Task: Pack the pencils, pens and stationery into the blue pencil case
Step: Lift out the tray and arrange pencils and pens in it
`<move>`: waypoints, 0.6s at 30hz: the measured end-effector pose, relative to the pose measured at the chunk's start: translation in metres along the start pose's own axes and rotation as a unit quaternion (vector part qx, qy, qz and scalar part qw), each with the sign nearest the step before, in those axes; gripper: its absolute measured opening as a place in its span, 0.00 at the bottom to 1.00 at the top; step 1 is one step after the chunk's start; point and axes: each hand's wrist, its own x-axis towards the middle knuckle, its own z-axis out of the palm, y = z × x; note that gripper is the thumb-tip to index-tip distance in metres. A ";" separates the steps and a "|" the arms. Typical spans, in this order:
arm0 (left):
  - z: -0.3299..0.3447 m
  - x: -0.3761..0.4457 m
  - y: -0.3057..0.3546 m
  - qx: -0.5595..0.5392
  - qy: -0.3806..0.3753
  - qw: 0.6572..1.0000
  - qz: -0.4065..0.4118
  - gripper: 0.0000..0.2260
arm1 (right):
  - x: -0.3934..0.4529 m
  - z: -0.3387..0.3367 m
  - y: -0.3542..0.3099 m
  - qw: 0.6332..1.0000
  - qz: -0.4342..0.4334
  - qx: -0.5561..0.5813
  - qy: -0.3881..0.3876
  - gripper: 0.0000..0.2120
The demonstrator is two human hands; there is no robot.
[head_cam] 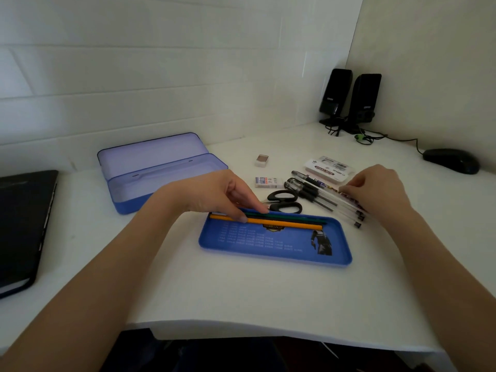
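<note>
Here the left hand [214, 194] fingers pinch the pencils [268, 222] in the blue tray [276, 245]; right hand [375, 189] fingers pinch the pens [322, 196]. Best lay them parallel, flat against the rim.

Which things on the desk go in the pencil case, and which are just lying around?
For packing: blue metal pencil case, blue inner tray, yellow and green pencils, clear pens, black-handled scissors, small eraser, lead box, sticky-note pack.

Just lying about: two black speakers, black mouse, black folder.
</note>
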 end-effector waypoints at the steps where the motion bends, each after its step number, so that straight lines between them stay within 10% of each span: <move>1: -0.001 0.000 -0.001 0.006 0.011 1.000 -0.001 0.17 | -0.001 -0.001 -0.001 1.000 -0.003 0.009 -0.005 0.11; 14: -0.003 0.007 -0.007 0.010 0.058 0.998 -0.011 0.16 | -0.008 0.002 -0.011 0.997 -0.040 -0.059 0.018 0.06; 18: -0.004 0.007 -0.009 -0.019 0.051 0.999 -0.009 0.17 | -0.021 -0.007 -0.029 0.985 -0.152 0.073 0.037 0.04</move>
